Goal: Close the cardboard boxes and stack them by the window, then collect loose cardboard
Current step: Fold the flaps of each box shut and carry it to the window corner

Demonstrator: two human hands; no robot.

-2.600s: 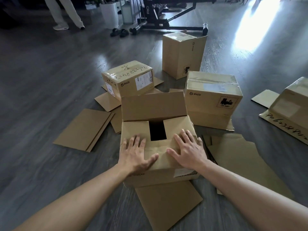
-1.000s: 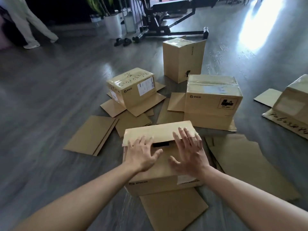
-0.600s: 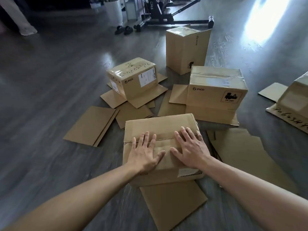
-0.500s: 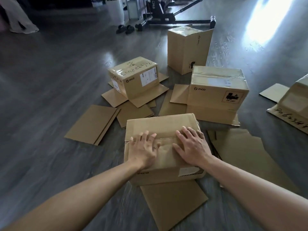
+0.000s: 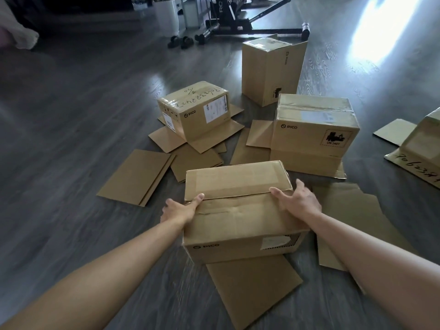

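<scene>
the nearest cardboard box (image 5: 240, 210) sat on the floor (image 5: 71, 139) with its top flaps folded down. the left hand (image 5: 179, 209) gripped its left edge, thumb on top. the right hand (image 5: 297, 202) gripped its right edge likewise. loose cardboard sheets (image 5: 135, 177) lay around it.

Dark wood floor (image 5: 71, 110) w/ boxes (image 5: 314, 129) (loose cardboard (image 5: 135, 177) too).

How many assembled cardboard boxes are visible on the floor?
5: held box, handwritten box behind it, tall box farthest back, taped box centre-right, cropped box at right edge. Others may lie off-frame.
</scene>
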